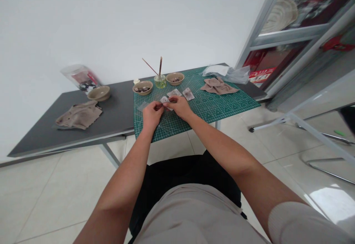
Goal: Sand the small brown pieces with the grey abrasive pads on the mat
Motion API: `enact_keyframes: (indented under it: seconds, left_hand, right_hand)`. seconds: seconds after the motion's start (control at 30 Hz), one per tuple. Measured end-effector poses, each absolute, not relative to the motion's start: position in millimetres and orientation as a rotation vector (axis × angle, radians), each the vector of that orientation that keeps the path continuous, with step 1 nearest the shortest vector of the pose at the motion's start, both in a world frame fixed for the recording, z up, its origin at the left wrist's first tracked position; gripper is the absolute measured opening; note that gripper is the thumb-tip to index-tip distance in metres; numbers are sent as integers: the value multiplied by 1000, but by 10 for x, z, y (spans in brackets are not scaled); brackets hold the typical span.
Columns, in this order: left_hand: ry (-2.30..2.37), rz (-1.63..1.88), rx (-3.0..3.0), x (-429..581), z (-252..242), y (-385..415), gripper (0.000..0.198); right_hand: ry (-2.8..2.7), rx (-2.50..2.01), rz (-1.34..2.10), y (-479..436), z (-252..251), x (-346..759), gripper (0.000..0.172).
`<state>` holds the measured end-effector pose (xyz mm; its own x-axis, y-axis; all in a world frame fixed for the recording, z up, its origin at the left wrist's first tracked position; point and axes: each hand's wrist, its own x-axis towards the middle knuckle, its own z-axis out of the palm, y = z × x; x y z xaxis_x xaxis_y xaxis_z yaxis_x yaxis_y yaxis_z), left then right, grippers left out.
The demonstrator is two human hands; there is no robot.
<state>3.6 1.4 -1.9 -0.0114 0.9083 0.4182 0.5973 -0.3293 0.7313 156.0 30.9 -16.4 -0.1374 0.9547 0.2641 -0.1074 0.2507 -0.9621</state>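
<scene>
The left hand (152, 115) and the right hand (179, 107) meet over the green cutting mat (222, 105), each pinching one end of a small clear packet (165, 100). The packet looks pale and glossy, with something dark inside that is too small to make out. It is held just above the mat's near-left part, and its long side runs across from hand to hand. Two similar packets (181, 93) lie just behind it.
</scene>
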Motion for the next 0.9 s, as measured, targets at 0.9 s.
enact_keyframes:
  seconds: [0.9]
  left_hand:
    - [1441, 1418, 1928, 31, -62, -17, 8]
  right_hand:
    - [-1246, -701, 1404, 342, -154, 1584, 48]
